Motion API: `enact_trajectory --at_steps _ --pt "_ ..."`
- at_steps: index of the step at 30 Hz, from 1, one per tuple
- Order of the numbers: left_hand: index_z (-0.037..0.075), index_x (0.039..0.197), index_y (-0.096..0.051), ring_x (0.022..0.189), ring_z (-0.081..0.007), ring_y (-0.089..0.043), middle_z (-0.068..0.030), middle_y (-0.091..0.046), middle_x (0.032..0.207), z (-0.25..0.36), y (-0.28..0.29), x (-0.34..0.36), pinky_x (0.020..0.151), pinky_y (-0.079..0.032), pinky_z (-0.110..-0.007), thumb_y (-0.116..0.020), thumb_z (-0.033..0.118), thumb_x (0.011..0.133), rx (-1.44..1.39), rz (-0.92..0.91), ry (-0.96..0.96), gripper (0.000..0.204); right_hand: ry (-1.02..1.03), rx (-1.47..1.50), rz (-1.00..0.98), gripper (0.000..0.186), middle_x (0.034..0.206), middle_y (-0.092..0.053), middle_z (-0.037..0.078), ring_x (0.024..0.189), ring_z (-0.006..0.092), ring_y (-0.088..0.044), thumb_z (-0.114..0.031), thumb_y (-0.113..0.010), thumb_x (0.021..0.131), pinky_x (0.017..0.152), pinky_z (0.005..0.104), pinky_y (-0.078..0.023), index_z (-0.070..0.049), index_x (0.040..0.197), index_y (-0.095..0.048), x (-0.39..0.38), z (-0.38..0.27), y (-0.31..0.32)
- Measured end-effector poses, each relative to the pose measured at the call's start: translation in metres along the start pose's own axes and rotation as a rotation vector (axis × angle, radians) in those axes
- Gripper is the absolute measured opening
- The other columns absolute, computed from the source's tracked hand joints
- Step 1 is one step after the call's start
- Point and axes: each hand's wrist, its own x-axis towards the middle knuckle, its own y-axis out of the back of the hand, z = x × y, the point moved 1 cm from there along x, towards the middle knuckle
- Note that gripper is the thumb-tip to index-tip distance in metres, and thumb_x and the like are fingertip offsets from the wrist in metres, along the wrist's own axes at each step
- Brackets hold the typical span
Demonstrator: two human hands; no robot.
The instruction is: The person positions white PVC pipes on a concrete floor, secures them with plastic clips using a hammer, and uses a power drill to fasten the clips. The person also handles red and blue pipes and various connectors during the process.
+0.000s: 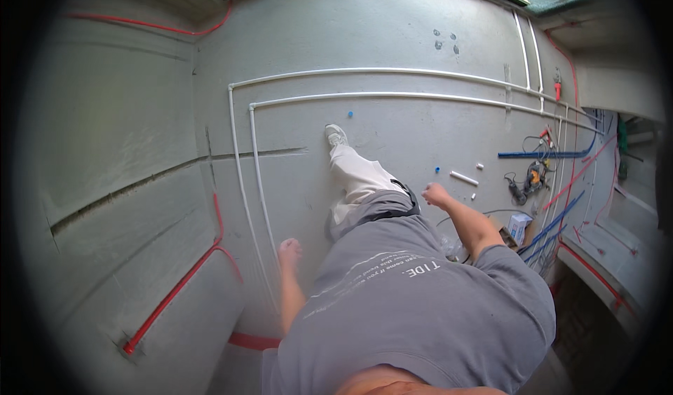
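Note:
My left hand [289, 250] hangs low at my side with its fingers curled in, close to a white pipe [263, 199] that runs along the floor. I see nothing in it. My right hand [436, 194] is held out beside my hip, its fingers folded into a loose fist and no object showing. Beyond it on the floor lie a short white pipe piece [463, 178], a small white fitting [480, 165] and a blue cap [437, 170]. One foot in a pale shoe [336, 135] is stretched forward, near another blue cap [350, 114].
A second white pipe [336, 72] bends round the room outside the first. At the right are a yellow-and-black power tool [536, 178] with cable, blue pipes [540, 155] and a white box [519, 228]. Red conduit [168, 298] climbs the left wall.

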Motion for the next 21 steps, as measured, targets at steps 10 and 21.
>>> enact_trajectory --at_steps 10,21 --pt "0.004 0.109 -0.069 0.069 -0.0122 -0.061 -0.0004 -0.064 0.08 0.112 0.131 0.046 0.056 -0.049 -0.029 -0.067 0.02 0.097 0.044 0.113 0.092 0.02 0.217 0.443 0.056 0.027 0.092 -0.069 0.009 0.079 0.0182 -0.066 -0.02 -0.066 0.098 0.07 0.034 -0.055 0.003 0.112 -0.068 0.045 -0.29 -0.003" --pt "0.004 0.102 -0.066 0.065 -0.011 -0.06 -0.0039 -0.065 0.081 0.292 0.248 0.224 0.049 -0.047 -0.026 -0.066 0.016 0.097 0.222 -0.067 -0.095 0.013 -0.1 0.664 0.128 0.022 0.087 -0.068 0.005 0.069 0.014 -0.064 -0.019 -0.066 0.099 0.059 0.0307 -0.048 -0.001 0.111 -0.067 -0.004 -0.327 -0.108"
